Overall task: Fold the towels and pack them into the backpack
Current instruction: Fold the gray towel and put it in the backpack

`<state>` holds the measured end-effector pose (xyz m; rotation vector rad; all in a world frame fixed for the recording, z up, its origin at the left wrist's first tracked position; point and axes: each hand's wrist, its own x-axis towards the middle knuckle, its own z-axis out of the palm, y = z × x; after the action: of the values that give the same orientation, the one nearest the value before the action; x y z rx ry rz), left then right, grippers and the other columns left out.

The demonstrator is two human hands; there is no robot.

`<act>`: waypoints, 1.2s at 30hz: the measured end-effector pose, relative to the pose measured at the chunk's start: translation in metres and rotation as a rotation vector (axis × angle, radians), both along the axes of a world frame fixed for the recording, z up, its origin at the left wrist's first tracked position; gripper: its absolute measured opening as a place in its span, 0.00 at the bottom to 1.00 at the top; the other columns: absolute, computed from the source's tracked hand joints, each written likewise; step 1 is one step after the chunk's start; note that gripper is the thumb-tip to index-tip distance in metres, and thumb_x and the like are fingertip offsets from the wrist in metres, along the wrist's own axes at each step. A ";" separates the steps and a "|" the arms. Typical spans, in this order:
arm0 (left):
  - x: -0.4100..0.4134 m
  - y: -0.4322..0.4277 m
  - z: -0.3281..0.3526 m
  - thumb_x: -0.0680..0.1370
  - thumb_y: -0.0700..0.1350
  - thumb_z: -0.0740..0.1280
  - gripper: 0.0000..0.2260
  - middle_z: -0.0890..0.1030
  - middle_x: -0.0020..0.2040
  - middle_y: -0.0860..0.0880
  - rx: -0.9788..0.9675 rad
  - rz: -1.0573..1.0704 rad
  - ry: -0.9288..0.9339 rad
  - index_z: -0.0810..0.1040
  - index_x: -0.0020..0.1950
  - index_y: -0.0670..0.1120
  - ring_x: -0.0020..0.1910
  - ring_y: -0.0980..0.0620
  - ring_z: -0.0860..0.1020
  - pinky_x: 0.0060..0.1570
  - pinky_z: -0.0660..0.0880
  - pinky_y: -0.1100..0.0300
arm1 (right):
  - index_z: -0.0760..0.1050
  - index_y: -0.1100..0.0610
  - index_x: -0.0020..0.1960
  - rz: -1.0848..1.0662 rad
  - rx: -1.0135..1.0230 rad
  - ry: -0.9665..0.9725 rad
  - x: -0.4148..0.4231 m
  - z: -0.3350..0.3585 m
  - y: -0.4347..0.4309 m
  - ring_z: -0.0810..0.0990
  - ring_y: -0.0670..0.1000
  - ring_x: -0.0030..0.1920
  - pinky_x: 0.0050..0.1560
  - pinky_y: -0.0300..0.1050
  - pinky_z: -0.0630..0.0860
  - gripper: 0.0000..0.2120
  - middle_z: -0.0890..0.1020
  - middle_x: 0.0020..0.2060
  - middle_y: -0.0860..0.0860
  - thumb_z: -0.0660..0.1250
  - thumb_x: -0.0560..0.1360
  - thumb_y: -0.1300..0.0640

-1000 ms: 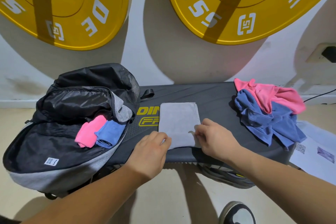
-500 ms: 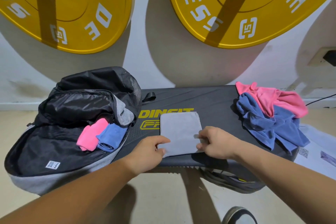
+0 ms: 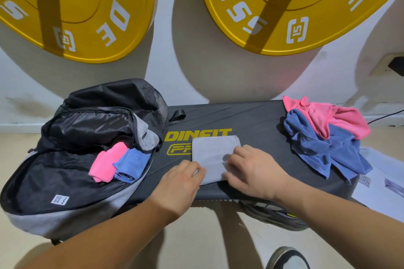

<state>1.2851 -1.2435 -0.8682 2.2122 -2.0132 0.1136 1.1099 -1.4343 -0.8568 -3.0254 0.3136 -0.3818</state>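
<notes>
Black bench [image 3: 251, 120] at mid-frame carries a folded grey towel [image 3: 214, 150]; the left hand [image 3: 181, 181] pinches its lower-left edge with curled fingers [image 3: 197, 170], and the right hand [image 3: 255, 172] presses it flat-fingered.

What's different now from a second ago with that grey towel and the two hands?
The grey towel has slid a little toward the person, uncovering yellow lettering on the bench. The right hand moved from the towel's near right corner onto its top. The left hand stays at the near left corner. The backpack, its rolled towels and the loose towel pile stayed put.
</notes>
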 end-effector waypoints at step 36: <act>0.016 -0.035 0.014 0.79 0.46 0.65 0.16 0.80 0.62 0.50 0.198 0.181 0.491 0.78 0.66 0.49 0.62 0.48 0.76 0.63 0.73 0.53 | 0.75 0.52 0.60 -0.108 0.119 0.179 0.000 -0.001 -0.011 0.76 0.56 0.51 0.51 0.52 0.77 0.22 0.77 0.50 0.50 0.62 0.74 0.38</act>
<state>1.3016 -1.2784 -0.8538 2.2435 -1.6150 -0.5745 1.1100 -1.4457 -0.8580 -2.9372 0.4946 -0.0948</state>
